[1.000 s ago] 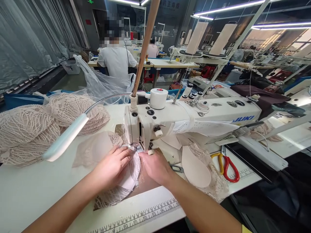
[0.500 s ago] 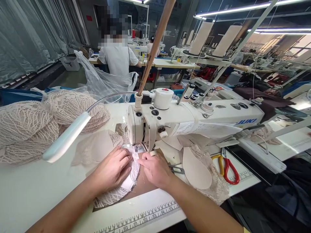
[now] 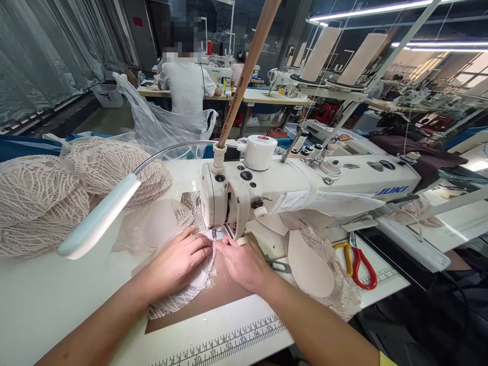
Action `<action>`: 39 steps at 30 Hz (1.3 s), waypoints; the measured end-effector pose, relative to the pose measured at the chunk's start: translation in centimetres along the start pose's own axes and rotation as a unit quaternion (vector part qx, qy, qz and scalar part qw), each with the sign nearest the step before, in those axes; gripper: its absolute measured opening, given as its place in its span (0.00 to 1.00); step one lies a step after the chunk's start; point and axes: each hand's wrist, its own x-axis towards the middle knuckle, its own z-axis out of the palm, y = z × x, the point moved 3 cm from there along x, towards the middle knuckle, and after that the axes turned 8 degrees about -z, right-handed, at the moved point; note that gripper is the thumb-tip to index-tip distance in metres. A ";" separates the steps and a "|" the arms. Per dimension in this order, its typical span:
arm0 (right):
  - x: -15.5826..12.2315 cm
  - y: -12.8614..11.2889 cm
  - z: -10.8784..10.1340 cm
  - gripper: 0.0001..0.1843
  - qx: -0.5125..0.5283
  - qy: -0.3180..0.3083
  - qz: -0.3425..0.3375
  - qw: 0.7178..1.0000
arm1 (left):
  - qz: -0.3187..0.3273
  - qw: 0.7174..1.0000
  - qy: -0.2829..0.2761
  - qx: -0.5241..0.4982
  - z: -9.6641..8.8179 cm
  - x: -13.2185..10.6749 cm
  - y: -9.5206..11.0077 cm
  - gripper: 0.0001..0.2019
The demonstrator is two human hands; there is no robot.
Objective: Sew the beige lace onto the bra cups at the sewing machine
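A pale lace bra cup (image 3: 179, 301) lies under the presser foot (image 3: 214, 234) of a white JUKI sewing machine (image 3: 290, 178). My left hand (image 3: 181, 259) rests flat over the cup, fingers stretched toward the needle area, hiding much of it. On the other side, my right hand (image 3: 242, 262) is closed at the cup's edge, its index finger tip close to the presser foot. What sits under the curled fingers is hidden. A brown plate (image 3: 224, 290) lies beneath the cup and both hands.
Lace cups (image 3: 110, 168) are piled at the left, behind a lamp (image 3: 101, 216) on a bendy neck. Beige cup pieces (image 3: 310, 264) and red-and-yellow-handled scissors (image 3: 358, 262) lie at the right. A printed ruler (image 3: 229, 345) runs along the front edge. A person (image 3: 186, 86) sits ahead.
The lace cup has moved forward under the presser foot, and less of its edge shows. My left hand has shifted slightly with it; my right index finger is nearer the foot.
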 end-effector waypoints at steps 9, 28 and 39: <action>-0.2 -0.3 -0.1 0.15 -0.003 -0.017 -0.023 1.000 | -0.005 1.000 -0.014 -0.007 0.1 -0.2 -0.3 0.17; 0.2 -0.3 0.5 0.17 -0.060 -0.033 0.042 0.997 | -0.070 0.998 -0.009 -0.005 0.6 0.2 0.4 0.20; 0.0 -0.3 0.2 0.16 -0.009 -0.005 0.016 1.000 | -0.047 0.999 -0.006 -0.008 0.3 0.3 -0.2 0.19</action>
